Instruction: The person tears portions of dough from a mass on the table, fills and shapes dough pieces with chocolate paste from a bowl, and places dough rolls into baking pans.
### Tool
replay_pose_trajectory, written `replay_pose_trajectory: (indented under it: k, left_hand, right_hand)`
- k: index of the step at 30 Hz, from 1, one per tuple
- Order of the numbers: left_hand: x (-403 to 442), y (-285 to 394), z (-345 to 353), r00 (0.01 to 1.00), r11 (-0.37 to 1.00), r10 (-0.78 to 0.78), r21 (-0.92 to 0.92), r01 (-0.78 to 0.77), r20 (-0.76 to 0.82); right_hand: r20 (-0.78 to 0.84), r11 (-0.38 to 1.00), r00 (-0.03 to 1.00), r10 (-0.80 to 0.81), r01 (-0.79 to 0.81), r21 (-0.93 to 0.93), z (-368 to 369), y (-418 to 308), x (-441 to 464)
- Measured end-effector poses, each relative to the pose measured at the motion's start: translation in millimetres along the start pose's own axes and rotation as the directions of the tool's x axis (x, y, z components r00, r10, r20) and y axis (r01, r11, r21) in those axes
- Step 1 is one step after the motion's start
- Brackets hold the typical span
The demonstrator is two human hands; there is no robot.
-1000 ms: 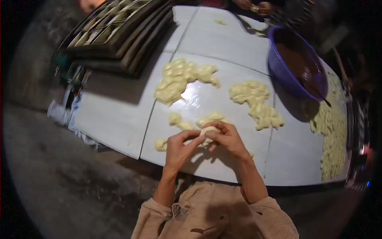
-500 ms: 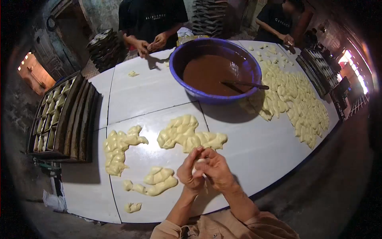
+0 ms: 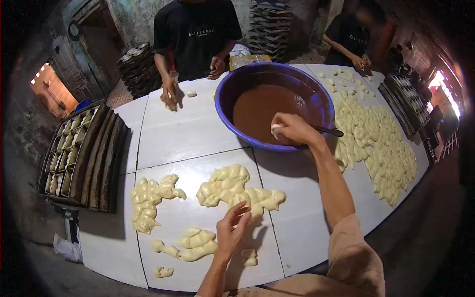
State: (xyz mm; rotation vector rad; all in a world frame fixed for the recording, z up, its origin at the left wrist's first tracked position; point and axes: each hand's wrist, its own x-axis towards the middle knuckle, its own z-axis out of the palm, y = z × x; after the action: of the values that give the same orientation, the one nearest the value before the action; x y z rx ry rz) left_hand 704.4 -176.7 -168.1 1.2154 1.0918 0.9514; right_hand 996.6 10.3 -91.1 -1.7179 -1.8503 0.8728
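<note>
My right hand (image 3: 293,127) is over the near part of a purple basin (image 3: 227,116), its fingers closed on a small whitish dough piece (image 3: 275,130). Brown filling (image 3: 257,106) lies in the basin, with a dark-handled utensil (image 3: 326,130) leaning on the rim beside my wrist. Just below the middle dough cluster (image 3: 230,185), my left hand (image 3: 233,227) has its thumb and fingers apart and holds nothing. Two small dough pieces (image 3: 250,257) lie to its right on the table, and a lower dough cluster (image 3: 195,243) lies to its left.
Stacked trays with compartments (image 3: 74,153) stand at the left, more trays (image 3: 403,101) at the right. Many dough pieces (image 3: 376,143) cover the white table's right side. Another dough cluster (image 3: 151,203) lies at left. Two people in black shirts (image 3: 198,39) work across the table.
My hands were together around a dough piece; now they are apart. The right has moved forward over the basin with dough. The person opposite has lowered a hand to the table.
</note>
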Motion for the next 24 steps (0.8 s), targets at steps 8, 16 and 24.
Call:
replay_pose_trajectory:
  k: [8, 16, 24]
  left_hand:
    - [-11.3, -10.1, -14.4, 0.996, 0.996, -0.09, 0.025, 0.09, 0.004]
    - [31.6, 17.3, 28.7, 0.996, 0.97, 0.0, -0.242, 0.021, 0.09]
    - [34.5, 13.7, 41.3, 0.981, 0.669, -0.119, -0.718, 0.193, 0.152]
  right_hand:
    - [0.338, 0.999, 0.941, 0.018, -0.002, -0.048, 9.1, 27.7, 28.4]
    - [0.086, 0.571, 0.995, -0.05, -0.043, 0.82, 11.8, -35.5, -34.0]
    - [0.051, 0.237, 0.998, 0.03, -0.057, 0.97, 108.3, -44.6, -110.9]
